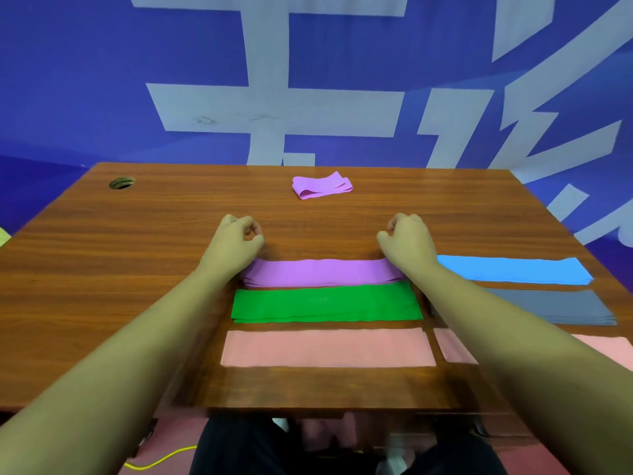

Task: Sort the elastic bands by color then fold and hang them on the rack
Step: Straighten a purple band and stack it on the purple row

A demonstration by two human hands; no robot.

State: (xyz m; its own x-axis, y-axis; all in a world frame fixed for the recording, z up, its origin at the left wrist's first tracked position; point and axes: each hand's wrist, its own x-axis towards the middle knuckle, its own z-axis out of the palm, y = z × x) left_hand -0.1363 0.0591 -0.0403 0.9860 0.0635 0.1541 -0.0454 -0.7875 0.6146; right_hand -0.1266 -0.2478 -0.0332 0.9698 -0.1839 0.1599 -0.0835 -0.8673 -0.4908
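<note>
Flat band stacks lie in rows on the wooden table (pixel 137 269): purple (pixel 322 272), green (pixel 325 305) and pink (pixel 325 347) in the middle, with blue (pixel 513 269), grey (pixel 565 306) and a second pink (pixel 455 351) to the right. One folded purple band (pixel 322 186) sits alone near the far edge. My left hand (pixel 236 241) hovers at the purple stack's left end and my right hand (pixel 407 241) at its right end. Both have curled fingers with nothing visible in them. My wrists hide the stack's ends. No rack is in view.
A round cable hole (pixel 121 183) is in the table's far left corner. A blue wall with large pale lettering stands right behind the table. A yellow cable (pixel 161 461) lies on the floor below the near edge.
</note>
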